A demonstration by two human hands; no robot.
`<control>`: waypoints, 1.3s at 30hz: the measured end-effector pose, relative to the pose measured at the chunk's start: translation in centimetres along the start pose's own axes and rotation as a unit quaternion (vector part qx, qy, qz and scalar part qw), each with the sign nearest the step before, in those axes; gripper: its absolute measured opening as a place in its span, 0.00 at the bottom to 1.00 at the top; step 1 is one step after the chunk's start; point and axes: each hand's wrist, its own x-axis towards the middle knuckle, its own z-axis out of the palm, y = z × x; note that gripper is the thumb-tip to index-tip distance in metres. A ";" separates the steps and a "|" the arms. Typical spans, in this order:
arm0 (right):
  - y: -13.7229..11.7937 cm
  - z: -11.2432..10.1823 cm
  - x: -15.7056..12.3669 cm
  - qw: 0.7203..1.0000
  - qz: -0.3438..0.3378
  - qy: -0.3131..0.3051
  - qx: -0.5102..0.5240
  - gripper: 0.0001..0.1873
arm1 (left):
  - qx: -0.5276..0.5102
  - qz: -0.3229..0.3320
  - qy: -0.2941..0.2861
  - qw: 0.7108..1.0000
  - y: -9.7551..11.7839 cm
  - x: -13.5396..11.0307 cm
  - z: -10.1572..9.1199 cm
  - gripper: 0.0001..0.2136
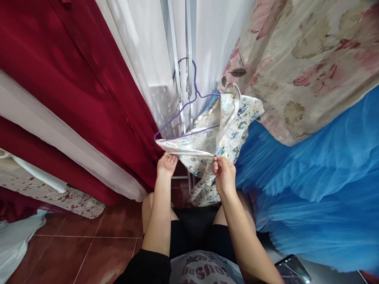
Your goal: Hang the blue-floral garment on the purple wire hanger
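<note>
A white garment with blue and yellow flowers [241, 118] hangs partly on a purple hanger [179, 112], which hooks onto a pale metal rack. My left hand [167, 163] is closed at the garment's left edge, just below the hanger's left end. To the right, my right hand [224, 171] pinches the same edge between thumb and fingers. The pale edge runs taut and nearly straight between both hands. A white curved band arches up at the garment's right side. The garment's lower part hangs down between my knees, partly behind my right hand.
Red cloth [89, 79] and white drapes hang at the left. Ruffled blue fabric [310, 177] and a beige floral cloth [319, 51] fill the right. A phone [293, 269] lies at the lower right. Reddish tiles [109, 252] cover the floor.
</note>
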 end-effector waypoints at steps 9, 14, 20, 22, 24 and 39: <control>2.6 -7.6 3.1 0.992 0.029 0.102 0.067 0.14 | 0.094 0.077 -0.113 0.986 -4.4 -5.6 1.3 0.08; 3.5 -7.8 2.2 0.988 -0.026 0.146 0.050 0.13 | 0.220 0.180 -0.252 0.925 -5.6 -9.4 3.7 0.12; 1.8 -4.3 -0.4 0.957 0.075 -0.262 -0.096 0.34 | 0.339 0.259 -0.333 0.841 -5.8 -11.8 5.3 0.11; 1.4 -3.4 -1.1 0.930 0.133 -0.337 -0.065 0.41 | 0.361 0.273 -0.351 0.820 -5.0 -11.5 5.0 0.11; 1.0 -2.8 -1.5 0.918 0.145 -0.367 -0.041 0.40 | 0.387 0.240 -0.375 0.807 -4.0 -10.9 4.0 0.12; -10.0 -3.8 4.7 0.919 -0.043 -0.306 -0.246 0.12 | 0.750 0.301 -0.324 0.492 8.0 -1.5 -7.1 0.17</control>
